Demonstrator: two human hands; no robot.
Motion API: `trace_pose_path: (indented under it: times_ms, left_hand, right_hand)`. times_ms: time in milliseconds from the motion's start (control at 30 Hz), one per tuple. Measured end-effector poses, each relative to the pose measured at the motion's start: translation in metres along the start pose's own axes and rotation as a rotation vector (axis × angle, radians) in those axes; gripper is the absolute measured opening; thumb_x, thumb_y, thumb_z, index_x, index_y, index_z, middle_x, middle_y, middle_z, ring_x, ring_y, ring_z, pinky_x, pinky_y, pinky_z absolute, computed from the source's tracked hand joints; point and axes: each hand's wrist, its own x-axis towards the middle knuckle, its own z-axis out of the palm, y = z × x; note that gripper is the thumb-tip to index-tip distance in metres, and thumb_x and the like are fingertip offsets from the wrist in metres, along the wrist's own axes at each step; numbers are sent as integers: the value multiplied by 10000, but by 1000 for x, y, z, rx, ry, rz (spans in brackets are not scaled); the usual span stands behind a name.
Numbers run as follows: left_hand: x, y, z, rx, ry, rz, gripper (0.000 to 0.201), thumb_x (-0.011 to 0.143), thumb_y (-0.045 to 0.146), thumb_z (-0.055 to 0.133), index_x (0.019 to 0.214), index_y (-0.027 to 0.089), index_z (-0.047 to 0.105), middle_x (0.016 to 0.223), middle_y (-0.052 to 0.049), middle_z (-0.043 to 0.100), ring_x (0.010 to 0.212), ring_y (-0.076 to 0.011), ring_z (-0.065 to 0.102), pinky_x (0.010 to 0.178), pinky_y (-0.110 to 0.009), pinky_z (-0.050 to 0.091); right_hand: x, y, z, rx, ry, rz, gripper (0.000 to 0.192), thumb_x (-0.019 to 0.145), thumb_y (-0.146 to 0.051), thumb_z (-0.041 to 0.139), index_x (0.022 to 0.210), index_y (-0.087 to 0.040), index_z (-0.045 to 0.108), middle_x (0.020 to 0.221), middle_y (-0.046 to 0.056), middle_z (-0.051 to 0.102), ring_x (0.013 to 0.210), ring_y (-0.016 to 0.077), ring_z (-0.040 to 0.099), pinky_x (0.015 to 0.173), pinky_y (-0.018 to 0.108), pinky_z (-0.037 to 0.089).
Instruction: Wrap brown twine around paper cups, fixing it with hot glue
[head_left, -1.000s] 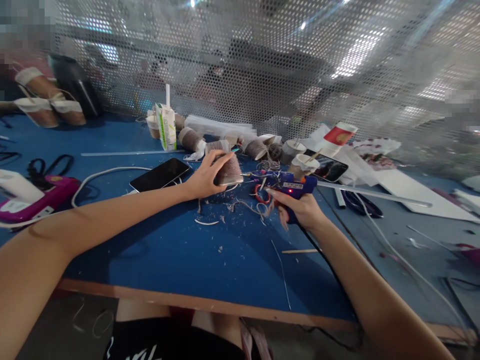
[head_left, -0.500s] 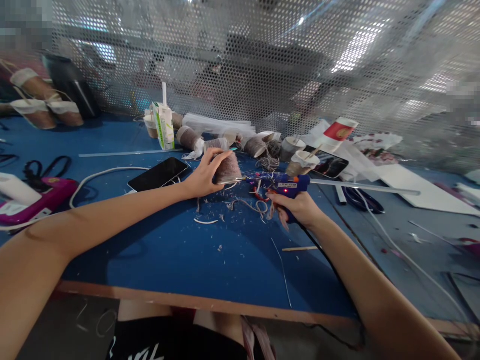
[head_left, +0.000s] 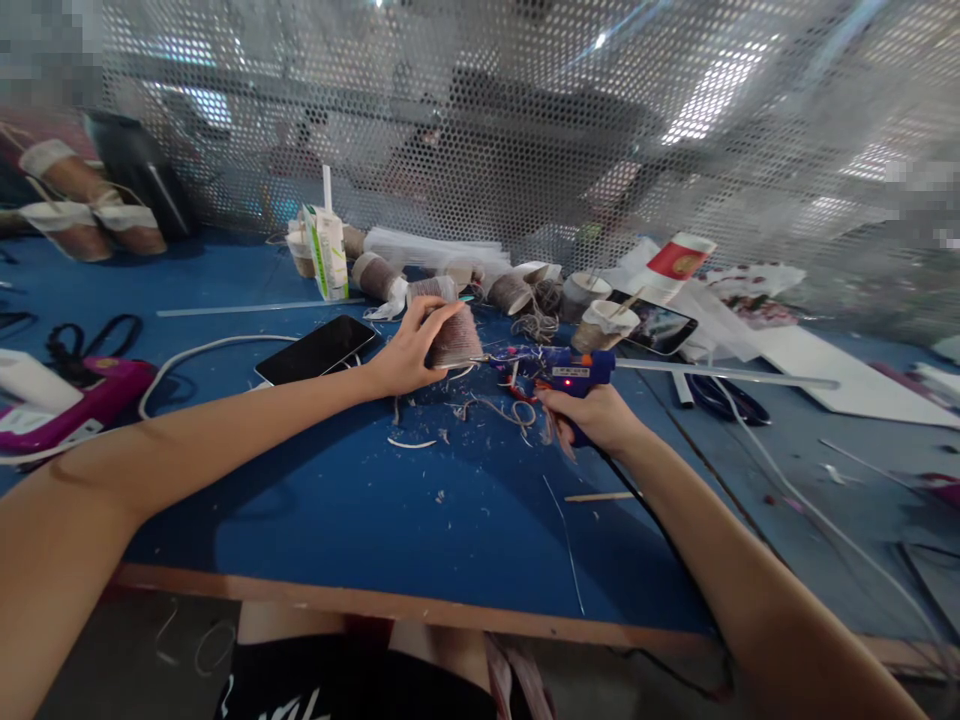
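Observation:
My left hand (head_left: 409, 350) is closed around a cup wrapped in brownish-pink yarn (head_left: 456, 338), which lies tilted above the blue table. In my right hand (head_left: 596, 415) is a blue hot glue gun (head_left: 574, 368) with a small red light lit. Its nozzle points left and meets, or nearly meets, the cup's lower right rim. A long clear glue stick (head_left: 720, 372) sticks out of the gun's back. Beneath the nozzle lie curled yarn scraps (head_left: 499, 408) and bits of white glue.
A black phone (head_left: 319, 350) lies left of my left hand. Behind stand a drink carton (head_left: 327, 252) and several yarn-wrapped cups (head_left: 510, 292). At far left is a purple power strip (head_left: 112, 385). A wooden stick (head_left: 600, 497) rests near my right wrist. Perforated metal (head_left: 450, 130) closes off the back.
My right hand and the glue gun have shifted very slightly left. The cup stays in my left hand in nearly the same place.

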Motion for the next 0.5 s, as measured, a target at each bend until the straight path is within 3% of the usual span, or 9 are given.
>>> trace_pose_path:
  times_ms: [500]
  left_hand:
    - [0,2,-1,39,7,-10,880,686,141,740,1439,212,292,1289,-144,392,1278,-339,420,1109,-577,421]
  right_hand:
    - [-1,-3,-3,4,11,16,342,685,-253,603,374,-223,464,285,-5,460,281,99,435,355,243,377]
